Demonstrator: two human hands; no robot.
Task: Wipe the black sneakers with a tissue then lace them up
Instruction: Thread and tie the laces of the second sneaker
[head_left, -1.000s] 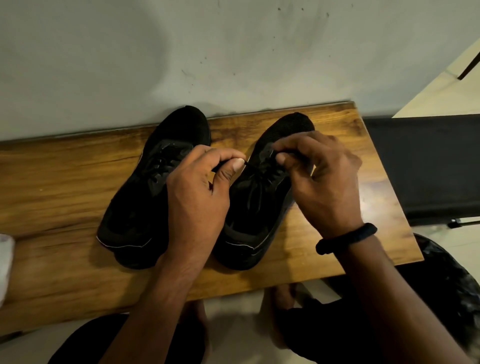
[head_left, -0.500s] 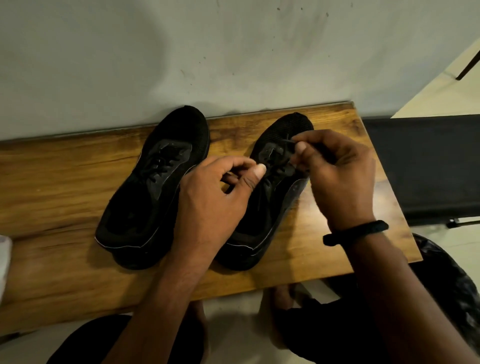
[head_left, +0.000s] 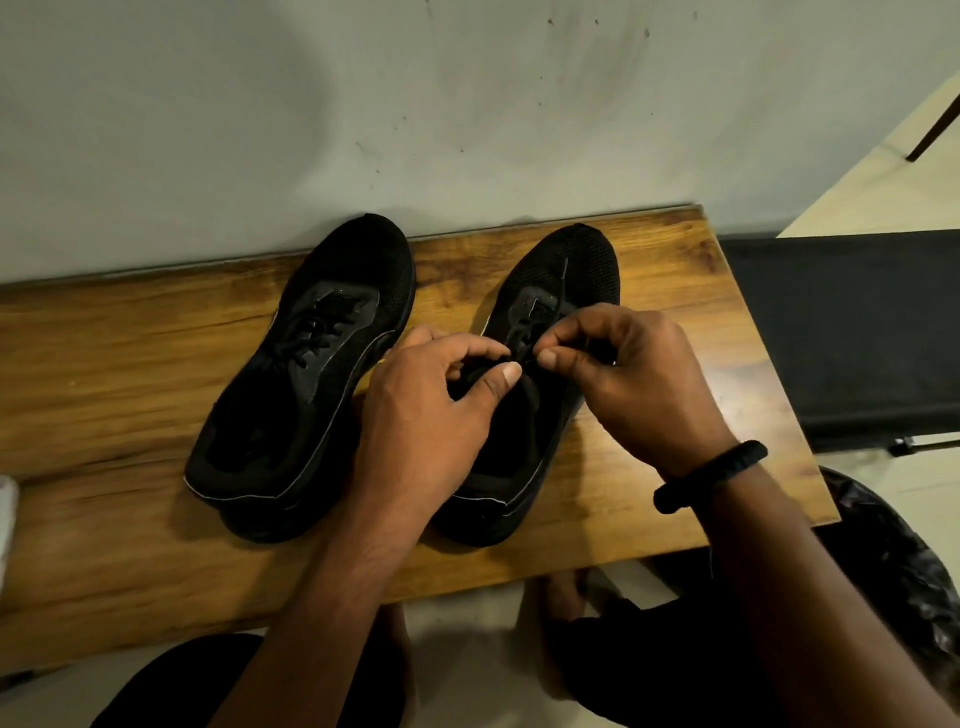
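Two black sneakers stand side by side on a wooden table (head_left: 130, 364), toes toward the wall. The left sneaker (head_left: 311, 374) has its laces threaded and nobody touches it. Over the middle of the right sneaker (head_left: 566, 270) both my hands meet. My left hand (head_left: 431, 415) pinches the black lace (head_left: 519, 348) between thumb and fingers. My right hand (head_left: 634, 384), with a black band on its wrist, pinches the same lace from the other side. One lace end lies forward over the toe. My hands hide most of the tongue and the eyelets.
A grey wall runs right behind the table. A white thing (head_left: 6, 525) shows at the table's left edge. A black bench (head_left: 852, 338) stands to the right, and a bin with a black bag (head_left: 893, 566) sits on the floor below the table's right corner.
Both hands have dropped lower over the right sneaker and come closer together, thumbs now almost touching at the lace. One lace end now lies over the toe. The sneakers have not shifted.
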